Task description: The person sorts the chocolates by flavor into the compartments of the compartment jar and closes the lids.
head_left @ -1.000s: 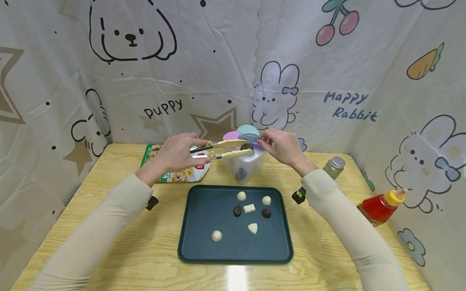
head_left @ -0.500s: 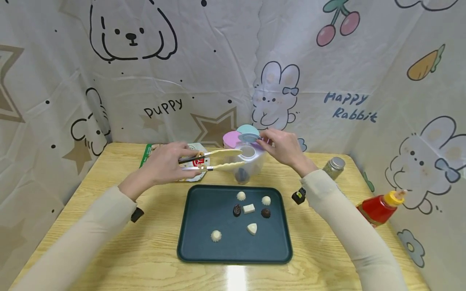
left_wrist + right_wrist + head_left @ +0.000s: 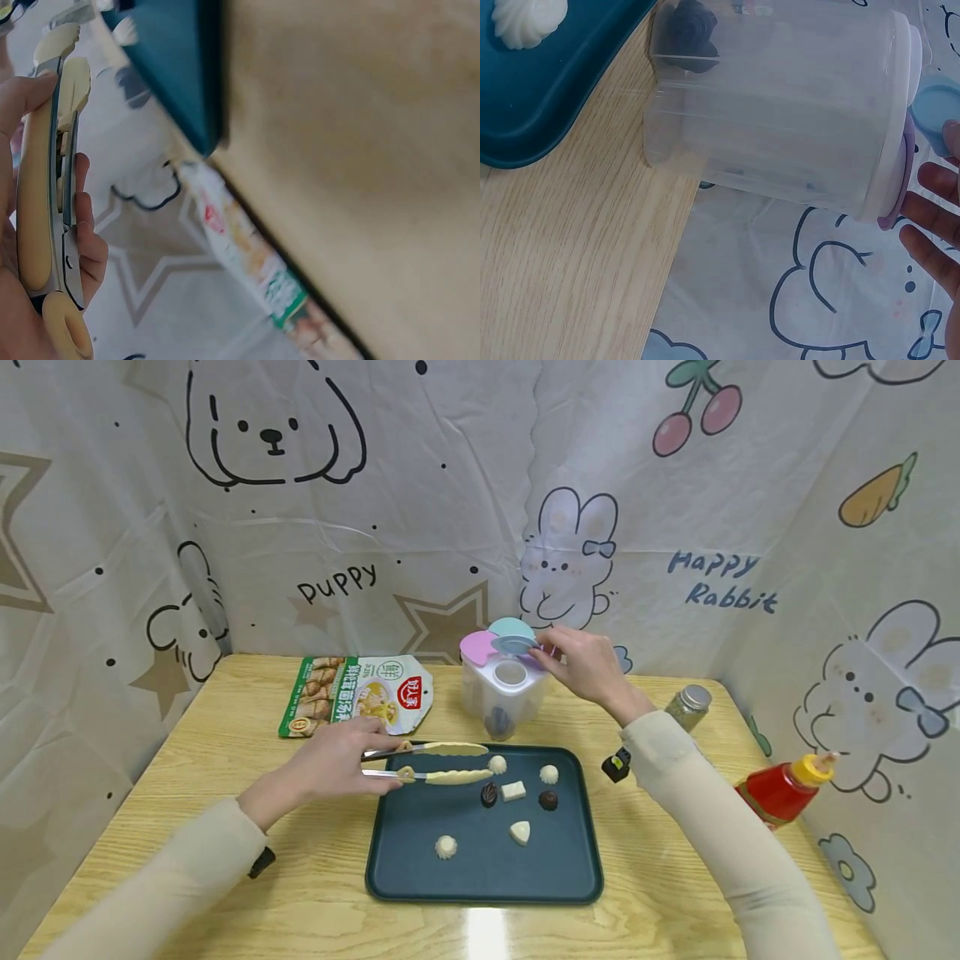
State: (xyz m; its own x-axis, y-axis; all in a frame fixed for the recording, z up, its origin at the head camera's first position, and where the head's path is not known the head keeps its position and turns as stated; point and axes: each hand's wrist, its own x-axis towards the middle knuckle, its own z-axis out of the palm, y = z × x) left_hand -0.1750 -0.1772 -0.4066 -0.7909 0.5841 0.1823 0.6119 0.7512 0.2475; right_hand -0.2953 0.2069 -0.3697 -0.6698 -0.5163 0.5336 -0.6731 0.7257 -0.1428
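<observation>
My left hand (image 3: pixel 330 768) has brought the tongs (image 3: pixel 438 762) down from the mouth of the clear container (image 3: pixel 501 693) to the near-left part of the dark tray (image 3: pixel 420 868); the dark piece they carried a second ago is gone from their tips, so I judge that drop finished and the next pick beginning. I grip the handles with curled fingers, and the blades stand slightly apart with nothing between them, their tips just beside a white swirl chocolate (image 3: pixel 497 764). My right hand (image 3: pixel 581 664) has stayed at the container's top, fingertips pinching a pastel lid flap (image 3: pixel 542 649) so the round opening is clear. Through the container wall I see dark chocolate (image 3: pixel 692 30) at the bottom; I cannot count the pieces. The tray holds six pieces: four white, two dark
</observation>
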